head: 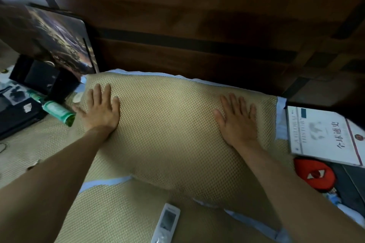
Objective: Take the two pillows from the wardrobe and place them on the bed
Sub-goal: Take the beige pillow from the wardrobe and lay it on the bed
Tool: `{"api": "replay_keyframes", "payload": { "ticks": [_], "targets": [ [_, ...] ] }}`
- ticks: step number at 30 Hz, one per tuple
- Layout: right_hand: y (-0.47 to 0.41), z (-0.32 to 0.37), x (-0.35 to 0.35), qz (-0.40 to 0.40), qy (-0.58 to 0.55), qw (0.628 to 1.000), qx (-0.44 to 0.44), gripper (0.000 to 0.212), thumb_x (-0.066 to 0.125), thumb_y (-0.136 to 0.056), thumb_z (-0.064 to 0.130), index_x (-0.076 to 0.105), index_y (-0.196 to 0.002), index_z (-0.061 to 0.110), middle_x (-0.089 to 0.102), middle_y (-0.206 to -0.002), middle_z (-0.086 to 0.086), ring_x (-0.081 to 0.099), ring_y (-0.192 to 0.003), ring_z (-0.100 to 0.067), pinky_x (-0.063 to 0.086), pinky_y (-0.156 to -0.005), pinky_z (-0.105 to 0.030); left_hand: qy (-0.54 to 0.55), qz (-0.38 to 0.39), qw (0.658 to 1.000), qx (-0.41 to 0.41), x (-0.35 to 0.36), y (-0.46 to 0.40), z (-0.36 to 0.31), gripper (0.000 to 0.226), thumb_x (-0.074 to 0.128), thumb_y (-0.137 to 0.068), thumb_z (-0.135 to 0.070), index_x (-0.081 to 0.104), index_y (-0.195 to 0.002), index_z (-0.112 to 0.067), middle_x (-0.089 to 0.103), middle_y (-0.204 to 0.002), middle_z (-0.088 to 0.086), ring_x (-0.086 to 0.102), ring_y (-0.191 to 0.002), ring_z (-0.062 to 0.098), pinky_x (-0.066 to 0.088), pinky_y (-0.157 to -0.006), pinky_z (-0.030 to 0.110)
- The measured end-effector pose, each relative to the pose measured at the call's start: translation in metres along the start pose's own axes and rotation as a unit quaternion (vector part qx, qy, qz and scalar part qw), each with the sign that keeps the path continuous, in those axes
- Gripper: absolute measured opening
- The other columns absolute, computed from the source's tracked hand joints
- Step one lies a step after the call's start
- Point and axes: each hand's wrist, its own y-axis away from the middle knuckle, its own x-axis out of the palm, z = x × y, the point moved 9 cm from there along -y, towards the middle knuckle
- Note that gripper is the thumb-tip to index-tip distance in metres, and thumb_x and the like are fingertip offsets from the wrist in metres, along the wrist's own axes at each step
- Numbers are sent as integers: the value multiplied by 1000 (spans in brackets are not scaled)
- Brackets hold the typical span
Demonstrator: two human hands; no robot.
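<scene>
A beige mesh-covered pillow (167, 124) with light blue trim lies on the bed against the dark wooden headboard (197, 25). A second beige pillow (122, 213) with the same blue edging lies nearer to me, partly under the first. My left hand (100, 108) rests flat on the far pillow's left end, fingers spread. On its right end my right hand (237, 122) presses flat in the same way. Neither hand holds anything. The wardrobe is out of view.
A white remote control (166, 223) lies on the near pillow. A green bottle (57, 110), black boxes and a framed picture (59, 39) crowd the left. A white book (324, 136) and a red round cushion (314, 175) sit at the right.
</scene>
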Motion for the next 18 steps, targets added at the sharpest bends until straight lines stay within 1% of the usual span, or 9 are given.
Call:
{"api": "replay_keyframes", "payload": {
  "ticks": [3, 5, 7, 10, 13, 14, 16, 17, 18],
  "targets": [
    [21, 12, -5, 9, -8, 1000, -11, 72, 9, -100, 66, -4, -160, 29, -5, -169, -7, -8, -154, -30, -7, -122, -58, 60, 4, 998, -7, -3, 26, 14, 60, 13, -98, -59, 3, -155, -43, -1, -167, -5, -6, -152, 17, 2, -115, 67],
    [59, 42, 0, -16, -13, 996, -92, 75, 18, -99, 70, 2, -161, 30, -1, -169, -8, -4, -154, -36, -5, -121, -60, 96, -9, 995, -22, -8, 45, 29, 59, 16, -98, -60, 6, -154, -44, 4, -167, -2, 1, -152, 21, 7, -116, 66],
    [106, 67, 23, -18, 10, 985, -173, 82, 25, -94, 77, 7, -161, 32, 1, -170, -5, -4, -154, -36, -3, -120, -64, 110, -13, 993, -32, -2, 71, 49, 59, 18, -97, -64, 3, -152, -50, 3, -167, -3, 4, -151, 25, 10, -115, 66],
    [123, 70, 50, -6, 56, 983, -178, 89, 27, -90, 83, 10, -161, 33, 0, -170, -3, -7, -154, -35, -1, -119, -66, 98, 52, 992, -54, 25, 104, 80, 61, 16, -91, -77, -10, -145, -64, -7, -166, -7, 1, -151, 31, 10, -112, 71],
    [105, 76, 48, 27, 94, 983, -153, 89, 18, -90, 83, -5, -160, 34, -15, -168, -5, -20, -152, -35, -6, -117, -66, 49, 145, 985, -81, 33, 89, 94, 62, 12, -88, -79, -17, -141, -65, -12, -166, -1, 3, -149, 40, 6, -109, 77],
    [104, 79, 44, 29, 90, 984, -152, 88, 16, -90, 83, -8, -160, 33, -17, -168, -6, -21, -151, -37, -6, -117, -67, 18, 148, 987, -66, 24, 79, 87, 62, 13, -91, -74, -15, -144, -61, -10, -166, 3, 5, -148, 43, 5, -108, 78],
    [119, 85, 36, 18, 72, 984, -165, 90, 19, -90, 83, -5, -160, 32, -14, -168, -8, -17, -151, -40, -5, -117, -68, -29, 84, 996, 25, 0, 74, 45, 59, 16, -96, -61, -7, -150, -53, 0, -165, 10, 9, -147, 44, 5, -108, 78],
    [133, 83, 37, 17, 69, 982, -174, 94, 23, -88, 84, -2, -161, 31, -11, -169, -9, -13, -152, -42, -4, -117, -68, -18, 53, 995, 85, -5, 85, 14, 58, 14, -97, -58, -7, -151, -51, 1, -166, 10, 8, -148, 42, 3, -110, 75],
    [149, 77, 43, 16, 77, 980, -183, 98, 28, -85, 86, 0, -161, 31, -7, -169, -10, -10, -152, -43, -3, -117, -69, 5, 44, 989, 143, -1, 105, -18, 57, 11, -98, -61, -9, -151, -51, -3, -167, 7, 3, -150, 38, -3, -111, 71]
  ]
}}
